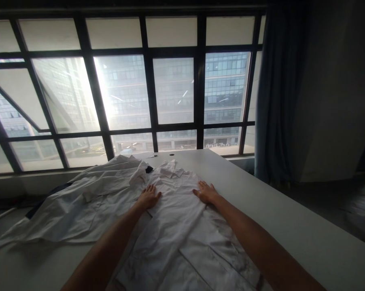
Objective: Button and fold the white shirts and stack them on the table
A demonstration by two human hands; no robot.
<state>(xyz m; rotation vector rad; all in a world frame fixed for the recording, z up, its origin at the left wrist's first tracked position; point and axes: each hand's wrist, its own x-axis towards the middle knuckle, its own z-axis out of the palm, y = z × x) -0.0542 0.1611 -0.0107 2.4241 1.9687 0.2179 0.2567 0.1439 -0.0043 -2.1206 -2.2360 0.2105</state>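
Observation:
A white collared shirt (176, 214) lies spread lengthwise on a pale table (291, 226), collar toward the window. My left hand (148, 197) rests flat on its left shoulder area, fingers stretched out. My right hand (205, 192) lies flat on the right shoulder edge, fingers also extended. Neither hand holds anything. A heap of crumpled white garments (88, 202) lies just left of the shirt, touching it near my left hand.
Large dark-framed windows (152, 93) stand behind the table's far edge. A dark curtain (276, 93) hangs at the right. Two small round holes (171, 154) show in the tabletop near the far edge. The floor drops off on the right side.

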